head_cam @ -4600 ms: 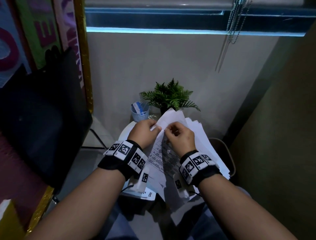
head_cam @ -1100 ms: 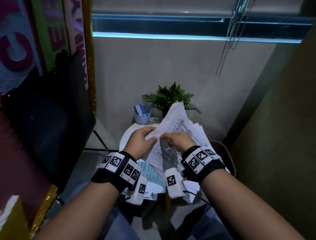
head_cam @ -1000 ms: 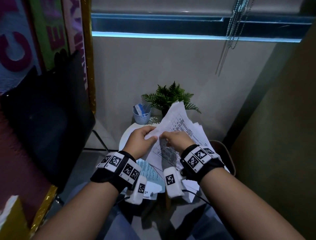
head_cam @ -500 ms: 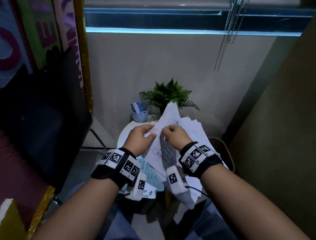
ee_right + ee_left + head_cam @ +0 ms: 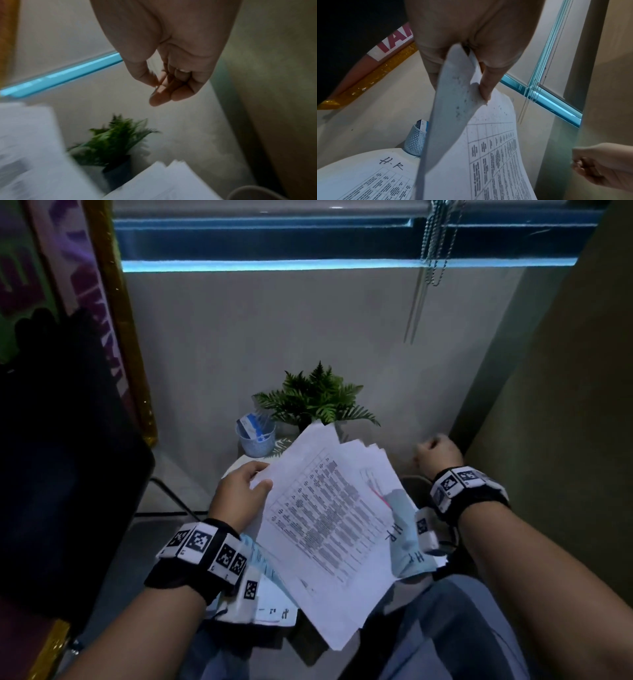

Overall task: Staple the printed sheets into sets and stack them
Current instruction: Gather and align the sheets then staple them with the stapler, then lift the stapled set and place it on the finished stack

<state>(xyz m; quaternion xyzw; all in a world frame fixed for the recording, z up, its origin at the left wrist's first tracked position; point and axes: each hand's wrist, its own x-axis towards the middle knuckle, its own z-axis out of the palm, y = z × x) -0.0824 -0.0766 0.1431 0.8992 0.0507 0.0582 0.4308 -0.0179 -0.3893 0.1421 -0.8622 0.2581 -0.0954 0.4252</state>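
My left hand (image 5: 262,479) pinches the top left corner of a set of printed sheets (image 5: 329,518), thumb on top, and holds them tilted over the small round table (image 5: 234,469). The left wrist view shows the thumb (image 5: 485,93) pressing on the sheets (image 5: 496,148), with another printed page marked "H.R" (image 5: 368,175) lying below. My right hand (image 5: 433,448) is off the paper, out to the right. Its fingers are curled with the thumb against the index finger (image 5: 159,89). Whether anything tiny sits between them I cannot tell. No stapler is in sight.
More loose sheets (image 5: 375,453) fan out behind the held set. A potted fern (image 5: 318,398) and a blue mesh cup (image 5: 255,436) stand at the table's back. A round bin rim (image 5: 416,482) lies under my right hand. A black chair (image 5: 68,457) is on the left and a wall on the right.
Both hands were picking at the top corner of the sheets. My right hand has let go and swung out to the right, while the left alone keeps the sheets, now lying flatter.
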